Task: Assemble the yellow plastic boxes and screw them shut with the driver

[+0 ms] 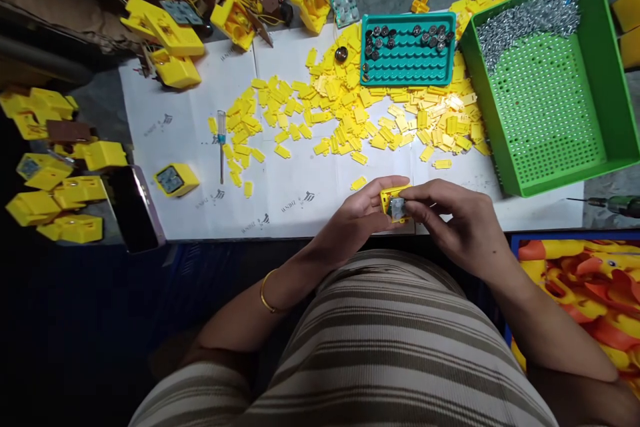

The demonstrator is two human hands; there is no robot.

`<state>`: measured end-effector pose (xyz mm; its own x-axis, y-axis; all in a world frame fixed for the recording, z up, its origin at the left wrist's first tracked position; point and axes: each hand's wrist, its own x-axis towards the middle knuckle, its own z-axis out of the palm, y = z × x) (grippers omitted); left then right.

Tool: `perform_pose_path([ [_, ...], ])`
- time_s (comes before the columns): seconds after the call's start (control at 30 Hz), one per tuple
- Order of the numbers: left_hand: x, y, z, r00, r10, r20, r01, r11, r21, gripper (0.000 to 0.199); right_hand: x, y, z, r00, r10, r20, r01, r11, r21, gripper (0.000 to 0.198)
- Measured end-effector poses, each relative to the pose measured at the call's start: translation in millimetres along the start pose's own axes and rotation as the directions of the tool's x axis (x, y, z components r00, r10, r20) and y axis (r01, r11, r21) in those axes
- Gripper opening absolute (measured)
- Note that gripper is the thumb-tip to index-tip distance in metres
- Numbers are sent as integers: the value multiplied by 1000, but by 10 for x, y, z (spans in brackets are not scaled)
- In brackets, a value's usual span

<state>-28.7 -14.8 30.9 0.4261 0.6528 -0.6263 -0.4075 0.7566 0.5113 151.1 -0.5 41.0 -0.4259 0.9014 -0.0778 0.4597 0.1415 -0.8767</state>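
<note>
Near the table's front edge, my left hand (pixel 357 213) is closed around a small yellow plastic housing (pixel 384 199). A grey-green circuit board (pixel 398 207) shows at the housing's open face. My right hand (pixel 453 217) pinches at the board's right side, thumb and fingertips against it. Whether the board is fully seated cannot be made out. Just beyond the hands lies a loose yellow cover piece (pixel 359 183), with a spread of more yellow covers (pixel 345 120) behind it.
A teal tray (pixel 407 75) holds round dark metal parts. At right stands a green basket (pixel 550 183) with a heap of screws (pixel 530 20). A screwdriver (pixel 221 140), a phone (pixel 133 207) and yellow housings (pixel 177 179) lie left. Another screwdriver (pixel 615 205) rests far right.
</note>
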Motion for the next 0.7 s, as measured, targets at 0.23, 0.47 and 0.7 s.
perform_pose_path([
  [0.23, 53, -12, 44, 993, 104, -59, -99, 992, 81, 40, -26, -24, 76, 994, -9, -111, 13, 999, 32, 11],
  [0.47, 28, 72, 64, 997, 49, -54, -51, 998, -34, 36, -82, -59, 42, 985, -91, -147, 98, 994, 44, 14],
  [0.7, -57, 168, 89, 996, -84, 21, 85, 993, -87, 38, -118, -168, -120, 984, -167, -57, 164, 984, -64, 16],
])
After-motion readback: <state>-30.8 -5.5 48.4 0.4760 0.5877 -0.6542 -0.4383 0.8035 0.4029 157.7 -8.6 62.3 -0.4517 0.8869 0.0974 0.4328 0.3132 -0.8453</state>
